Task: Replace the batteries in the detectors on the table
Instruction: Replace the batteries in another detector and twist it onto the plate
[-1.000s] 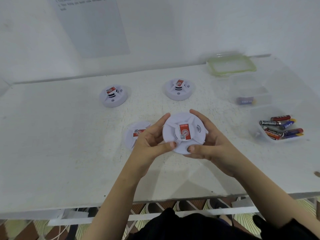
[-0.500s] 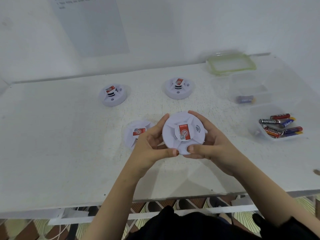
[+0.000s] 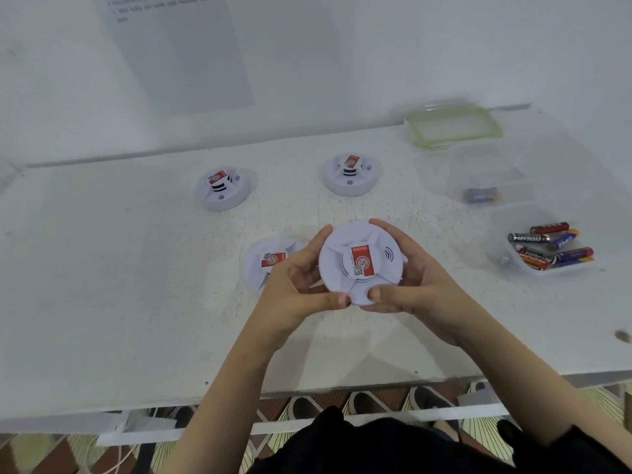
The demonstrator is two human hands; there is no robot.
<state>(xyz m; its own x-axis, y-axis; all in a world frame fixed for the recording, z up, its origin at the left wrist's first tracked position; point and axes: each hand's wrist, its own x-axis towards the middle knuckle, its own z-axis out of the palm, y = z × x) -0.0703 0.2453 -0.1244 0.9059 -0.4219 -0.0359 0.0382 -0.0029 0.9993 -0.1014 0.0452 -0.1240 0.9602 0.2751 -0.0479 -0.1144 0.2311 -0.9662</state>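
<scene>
I hold a round white plastic detector (image 3: 360, 265) in both hands, lifted just above the white table (image 3: 102, 268) at the centre of the frame. Its face with the red-and-white label is turned up toward me. My left hand (image 3: 295, 285) grips its left edge, thumb curled onto the near rim and fingers wrapped up behind the far side. My right hand (image 3: 420, 285) grips the right edge the same way, thumb pressed on the near rim and fingers curved around the back.

Just left of my left hand, partly hidden behind it, a second white detector (image 3: 265, 265) lies on the table with its red label up. A third white detector (image 3: 221, 189) sits in the upper left of the table, and a fourth white detector (image 3: 349, 176) sits above centre, well apart from each other. Both show a raised middle part with a red label on top.

At the right edge of the frame a clear plastic tub (image 3: 499, 227) holds a loose heap of batteries (image 3: 550, 246) in black, red and blue. Above it a second clear tub (image 3: 492, 172) holds what looks like a single blue battery (image 3: 480, 195), though it is blurred through the wall. Further up, near the wall, a green-rimmed clear lid (image 3: 455, 126) lies flat. A sheet of paper (image 3: 178, 53) hangs on the wall at the upper left; I cannot read its print.
</scene>
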